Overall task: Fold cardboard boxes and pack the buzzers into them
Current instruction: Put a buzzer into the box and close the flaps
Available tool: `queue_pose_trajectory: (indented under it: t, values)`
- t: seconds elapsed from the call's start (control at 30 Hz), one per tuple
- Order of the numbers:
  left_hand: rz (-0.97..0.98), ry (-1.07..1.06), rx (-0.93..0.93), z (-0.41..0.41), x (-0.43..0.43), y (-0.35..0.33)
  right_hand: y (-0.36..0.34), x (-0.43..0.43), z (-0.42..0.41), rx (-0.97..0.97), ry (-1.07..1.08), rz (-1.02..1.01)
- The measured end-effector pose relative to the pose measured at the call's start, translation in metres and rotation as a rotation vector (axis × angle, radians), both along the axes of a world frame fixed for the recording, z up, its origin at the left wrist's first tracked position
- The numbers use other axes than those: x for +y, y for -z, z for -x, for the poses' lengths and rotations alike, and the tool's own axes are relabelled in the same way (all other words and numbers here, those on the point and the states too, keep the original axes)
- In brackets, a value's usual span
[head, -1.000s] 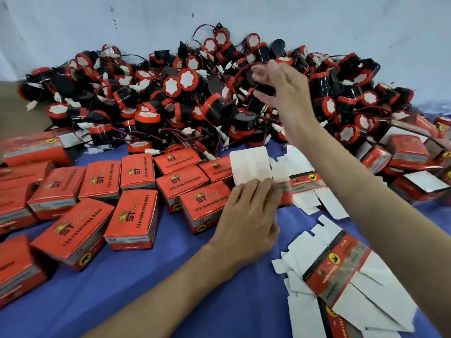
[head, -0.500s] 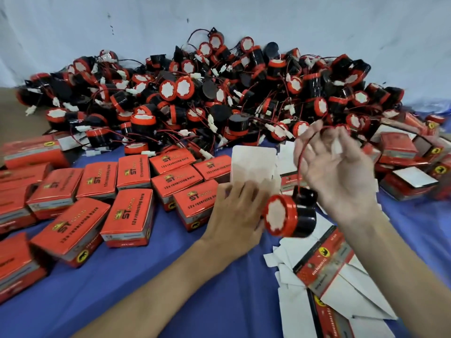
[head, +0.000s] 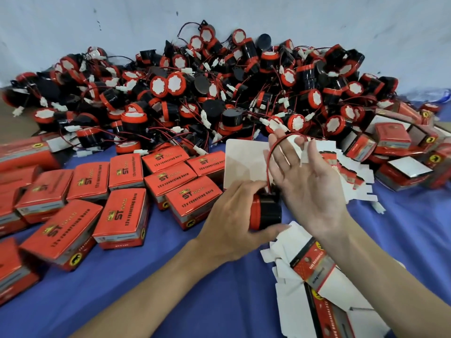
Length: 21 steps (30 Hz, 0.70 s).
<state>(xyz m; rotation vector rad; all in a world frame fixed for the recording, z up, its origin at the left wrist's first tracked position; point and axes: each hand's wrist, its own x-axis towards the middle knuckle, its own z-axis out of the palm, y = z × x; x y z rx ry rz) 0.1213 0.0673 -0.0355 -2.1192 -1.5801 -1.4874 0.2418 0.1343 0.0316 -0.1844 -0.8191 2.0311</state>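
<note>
Left hand [head: 231, 220] curls round a single buzzer [head: 267, 211], black body with red cap, and holds it just above the blue cloth [head: 170, 301]. Right hand [head: 312, 186] is spread palm-up beside it, its fingers straight and gripping nothing. The buzzer's red lead [head: 268, 164] rises from the body and loops over those fingers. Whether the white plug is caught between them cannot be told.

Step in hand, by judgement: one buzzer is drawn out of the heap of buzzers [head: 219, 98] and its lead is being gathered, not yet boxed. Closed boxes [head: 122, 215] lie in rows to the left. Flat cartons [head: 310, 267] lie unfolded under the right forearm. A pale panel [head: 244, 162] stands just behind the hands, and it is unclear whether it is an opened carton.

The next move likely calls for coiling the lead snug against the body so it does not trail. A carton must then be erected to receive the buzzer, which needs at least one hand freed.
</note>
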Motion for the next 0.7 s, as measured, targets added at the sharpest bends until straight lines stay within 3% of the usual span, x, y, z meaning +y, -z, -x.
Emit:
queue_pose_trajectory:
  t: [0.13, 0.27, 0.43, 0.63, 0.7]
  values:
    - [-0.038, -0.095, -0.078, 0.002, 0.004, 0.002, 0.003, 0.001, -0.003, -0.239, 0.160, -0.446]
    - [-0.074, -0.114, -0.363, 0.009, 0.006, -0.002, 0.015, -0.007, 0.000, -0.452, 0.363, -0.900]
    - [-0.235, -0.101, -0.572, 0.007, 0.006, -0.006, 0.030, -0.016, 0.007, -0.602, 0.326, -1.032]
    - [-0.192, -0.083, -0.853, 0.001, 0.007, -0.007, 0.028, -0.010, 0.007, -0.837, 0.232, -1.216]
    - [-0.191, -0.075, -0.871, 0.000, 0.005, -0.008, 0.030, -0.009, 0.007, -0.926, 0.264, -1.322]
